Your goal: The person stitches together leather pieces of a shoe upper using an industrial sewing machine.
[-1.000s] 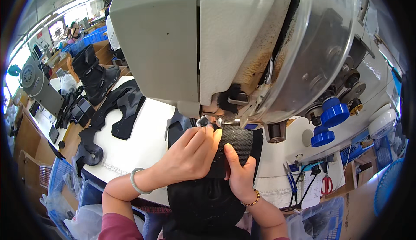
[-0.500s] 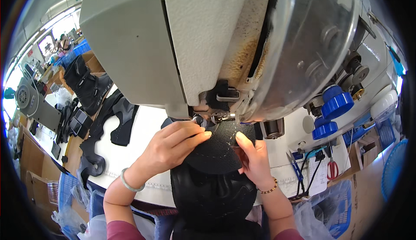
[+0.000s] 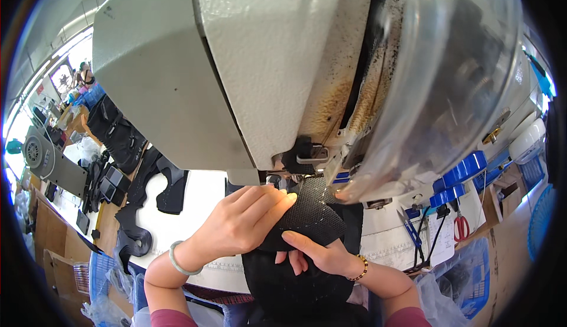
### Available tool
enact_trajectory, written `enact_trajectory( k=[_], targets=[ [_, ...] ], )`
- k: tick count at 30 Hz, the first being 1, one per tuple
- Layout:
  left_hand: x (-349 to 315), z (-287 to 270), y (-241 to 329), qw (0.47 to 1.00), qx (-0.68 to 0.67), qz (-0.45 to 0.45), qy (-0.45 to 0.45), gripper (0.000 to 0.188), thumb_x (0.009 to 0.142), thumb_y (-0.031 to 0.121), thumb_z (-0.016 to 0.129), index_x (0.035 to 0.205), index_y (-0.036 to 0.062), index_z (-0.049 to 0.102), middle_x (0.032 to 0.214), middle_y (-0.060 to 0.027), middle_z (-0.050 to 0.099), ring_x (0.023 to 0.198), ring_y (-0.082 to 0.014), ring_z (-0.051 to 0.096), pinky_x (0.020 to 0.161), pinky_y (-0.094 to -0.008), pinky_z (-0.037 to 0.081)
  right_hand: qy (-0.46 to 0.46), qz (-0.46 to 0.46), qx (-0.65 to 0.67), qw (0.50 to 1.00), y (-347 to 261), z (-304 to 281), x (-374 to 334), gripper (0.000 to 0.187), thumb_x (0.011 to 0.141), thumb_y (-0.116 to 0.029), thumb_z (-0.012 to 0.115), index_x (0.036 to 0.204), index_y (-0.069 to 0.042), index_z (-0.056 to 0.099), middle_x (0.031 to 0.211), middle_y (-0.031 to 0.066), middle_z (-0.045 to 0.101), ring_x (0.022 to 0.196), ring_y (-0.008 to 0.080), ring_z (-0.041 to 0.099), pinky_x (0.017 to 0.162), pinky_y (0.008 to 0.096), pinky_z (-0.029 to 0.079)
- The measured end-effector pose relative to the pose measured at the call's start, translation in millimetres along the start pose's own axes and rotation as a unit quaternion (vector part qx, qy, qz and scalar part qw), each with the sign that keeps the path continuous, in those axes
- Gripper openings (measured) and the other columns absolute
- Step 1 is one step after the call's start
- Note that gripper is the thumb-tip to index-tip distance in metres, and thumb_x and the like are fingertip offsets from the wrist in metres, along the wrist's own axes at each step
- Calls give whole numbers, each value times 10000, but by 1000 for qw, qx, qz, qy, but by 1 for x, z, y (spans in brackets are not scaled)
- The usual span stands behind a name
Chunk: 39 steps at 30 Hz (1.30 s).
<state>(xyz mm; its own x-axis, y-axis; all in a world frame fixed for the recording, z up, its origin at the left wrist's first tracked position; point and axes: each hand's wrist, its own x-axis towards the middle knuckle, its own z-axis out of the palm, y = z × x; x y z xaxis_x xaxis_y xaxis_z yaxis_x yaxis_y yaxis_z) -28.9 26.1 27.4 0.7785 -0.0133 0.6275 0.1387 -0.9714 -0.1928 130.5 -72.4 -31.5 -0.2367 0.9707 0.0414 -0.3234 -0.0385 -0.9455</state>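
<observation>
Under the head of a large grey sewing machine [image 3: 260, 73] lies a black mesh fabric piece [image 3: 310, 213] with a light stitch line. My left hand [image 3: 245, 218] is closed, its thumb and fingers pinching the left edge of the piece close to the presser foot. My right hand [image 3: 322, 255] grips the near edge, thumb on top and fingers curled beneath. Below the hands hangs more black material [image 3: 295, 285]; whether it joins the mesh piece I cannot tell. The needle area is mostly hidden by the machine head.
Black cut pieces [image 3: 171, 191] lie on the white table [image 3: 204, 209] at left, near a black boot [image 3: 116, 132]. Blue-handled snips [image 3: 411, 232] and red-handled scissors [image 3: 461, 226] are at right. Blue baskets with plastic bags flank the table.
My head view has come nearer the machine. My right hand has shifted from the mesh piece's right side to its near edge, fingers now underneath. The left hand keeps its pinch.
</observation>
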Motion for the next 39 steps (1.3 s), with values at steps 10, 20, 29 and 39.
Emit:
enact_trajectory(
  k=[10, 20, 29, 39],
  targets=[
    [11, 9, 19, 996, 73, -48, -1, 429, 563, 66, 587, 954, -111, 609, 861, -134, 528, 817, -246, 560, 687, -294, 501, 41, -49, -2, 998, 0, -14, -5, 244, 957, -197, 479, 864, 4, 580, 652, 78, 626, 437, 92, 534, 393, 189, 395],
    [-3, -5, 0, 990, -95, -102, -13, 337, 718, 55, 678, 1049, 5, 639, 1037, -91, 618, 919, -257, 597, 749, -317, 513, 71, -46, 16, 996, -7, -18, -6, 321, 951, -260, 509, 764, -18, 609, 618, 50, 622, 425, 74, 517, 392, 179, 373],
    [-4, -9, -11, 991, -73, -100, -45, 433, 682, 31, 662, 1110, 99, 648, 1059, -60, 604, 870, -241, 592, 747, -337, 509, 107, -3, -22, 994, -15, -20, -3, 417, 926, -321, 544, 670, -2, 622, 583, 65, 620, 391, 79, 505, 362, 185, 353],
    [-2, -4, -19, 978, -168, -120, -9, 330, 713, 36, 712, 1031, 123, 689, 1036, -93, 606, 884, -263, 598, 756, -347, 504, -46, 107, -92, 989, -3, -4, 11, 467, 968, -415, 421, 1130, 16, 507, 673, 87, 675, 428, 111, 558, 431, 193, 416]
  ],
)
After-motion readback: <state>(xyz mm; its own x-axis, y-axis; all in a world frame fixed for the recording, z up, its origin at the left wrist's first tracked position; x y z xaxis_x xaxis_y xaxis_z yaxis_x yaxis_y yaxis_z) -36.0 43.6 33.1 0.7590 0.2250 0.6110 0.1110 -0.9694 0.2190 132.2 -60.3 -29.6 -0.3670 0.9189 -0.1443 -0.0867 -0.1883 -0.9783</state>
